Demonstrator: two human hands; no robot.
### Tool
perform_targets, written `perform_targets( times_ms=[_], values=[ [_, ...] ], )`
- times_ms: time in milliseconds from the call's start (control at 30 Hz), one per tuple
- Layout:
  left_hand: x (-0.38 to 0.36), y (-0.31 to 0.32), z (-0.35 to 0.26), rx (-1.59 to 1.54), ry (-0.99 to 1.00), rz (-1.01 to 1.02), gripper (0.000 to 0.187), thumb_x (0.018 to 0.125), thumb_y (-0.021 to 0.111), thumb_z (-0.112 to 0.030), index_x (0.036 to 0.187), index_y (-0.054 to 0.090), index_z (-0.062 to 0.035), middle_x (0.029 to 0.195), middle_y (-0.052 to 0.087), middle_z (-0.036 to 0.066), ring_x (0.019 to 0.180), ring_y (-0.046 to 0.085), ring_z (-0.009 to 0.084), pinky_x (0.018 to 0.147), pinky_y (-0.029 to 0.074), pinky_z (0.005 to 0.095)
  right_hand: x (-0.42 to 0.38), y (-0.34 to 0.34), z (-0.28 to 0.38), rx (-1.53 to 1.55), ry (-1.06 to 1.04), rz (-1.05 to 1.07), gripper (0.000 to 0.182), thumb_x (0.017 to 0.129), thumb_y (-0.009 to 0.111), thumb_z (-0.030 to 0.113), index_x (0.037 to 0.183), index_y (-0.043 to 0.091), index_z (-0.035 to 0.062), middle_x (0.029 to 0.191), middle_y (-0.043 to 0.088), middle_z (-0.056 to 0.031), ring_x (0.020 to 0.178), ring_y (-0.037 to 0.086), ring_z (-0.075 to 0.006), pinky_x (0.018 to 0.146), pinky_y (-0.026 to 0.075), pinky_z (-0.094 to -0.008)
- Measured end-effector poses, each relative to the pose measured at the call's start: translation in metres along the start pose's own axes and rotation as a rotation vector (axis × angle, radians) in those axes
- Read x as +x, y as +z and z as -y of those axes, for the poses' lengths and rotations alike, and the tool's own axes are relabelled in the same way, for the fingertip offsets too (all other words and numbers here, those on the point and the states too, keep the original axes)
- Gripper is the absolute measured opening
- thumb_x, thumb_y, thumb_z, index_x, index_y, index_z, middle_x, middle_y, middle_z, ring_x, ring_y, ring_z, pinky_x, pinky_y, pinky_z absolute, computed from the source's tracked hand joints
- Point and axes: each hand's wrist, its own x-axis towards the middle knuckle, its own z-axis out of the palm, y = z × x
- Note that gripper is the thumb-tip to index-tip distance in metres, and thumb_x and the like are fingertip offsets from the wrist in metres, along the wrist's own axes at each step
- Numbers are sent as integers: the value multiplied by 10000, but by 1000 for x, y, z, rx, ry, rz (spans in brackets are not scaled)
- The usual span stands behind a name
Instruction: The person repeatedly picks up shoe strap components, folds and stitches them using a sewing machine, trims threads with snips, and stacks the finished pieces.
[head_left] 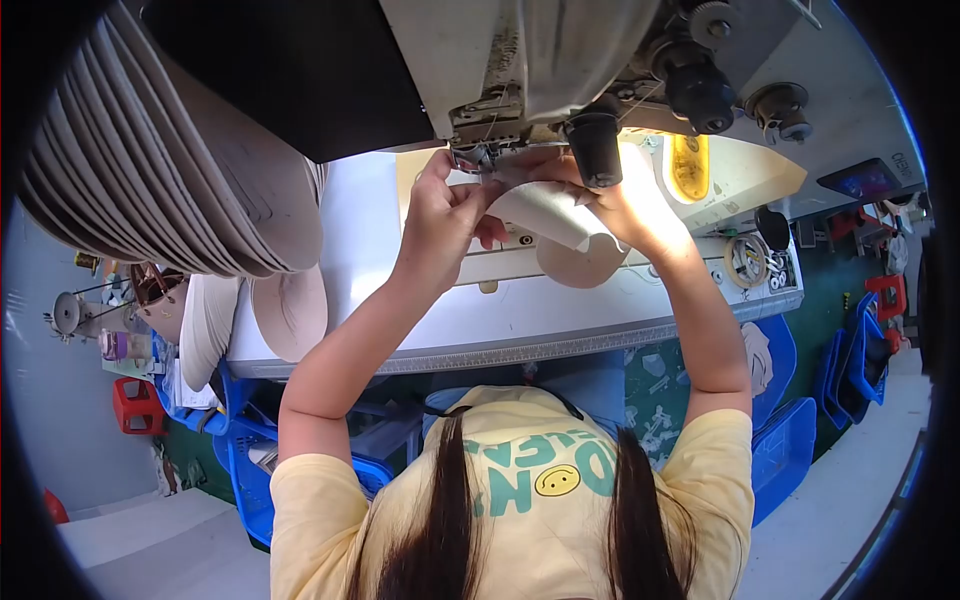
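My left hand (445, 215) is up at the sewing machine's presser foot (478, 158), thumb and fingers pinched on the near edge of a beige curved fabric piece (548, 208). On the other side, my right hand (612, 205) grips the same piece, its fingers partly hidden behind the fabric and the black knob. The piece bends upward between both hands, and its pale underside faces me. Below it, a rounded beige part (580, 262) lies over the machine bed. The needle area sits right above my fingertips.
A tall stack of beige rounded pieces (180, 170) leans at the left, with more pieces (288, 312) hanging at the table edge. A yellow oval tray (690, 168) and a tape roll (745, 262) lie to the right. Blue bins (785, 455) stand below.
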Motion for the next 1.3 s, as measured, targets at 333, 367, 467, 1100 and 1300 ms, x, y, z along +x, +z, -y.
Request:
perform_targets(
  times_ms=[333,367,467,1100,1300],
  values=[
    [2,-1,-5,43,18,3,197,843,494,-29,993,370,-2,693,588,129,468,559,138,397,376,208,-4,9,-16,3,59,-36,205,635,618,60,840,614,50,663,584,-108,668,567,-296,643,434,-362],
    [2,-1,-6,35,15,8,198,844,495,-34,995,370,-3,695,589,129,467,557,136,399,373,207,-5,10,-18,4,78,-29,202,634,619,63,836,613,52,659,582,-108,670,563,-297,646,432,-364],
    [2,-1,-3,24,38,2,194,849,497,-46,994,373,-8,699,600,132,463,551,133,405,375,212,-3,8,-14,-4,74,-33,148,632,617,71,777,596,50,652,575,-106,675,550,-292,650,426,-352],
    [-6,-5,17,-168,62,-5,197,867,523,-151,967,404,-30,657,565,85,496,524,121,445,385,219,-20,17,-15,20,252,-6,181,644,651,245,662,554,94,623,531,-68,604,527,-229,565,414,-323],
    [-26,-8,37,-69,283,-39,105,869,502,-116,936,499,-35,820,591,86,709,567,137,630,447,253,-54,36,11,599,399,-360,340,684,645,70,1020,610,28,854,643,-91,759,594,-129,692,466,-244]
  ],
)
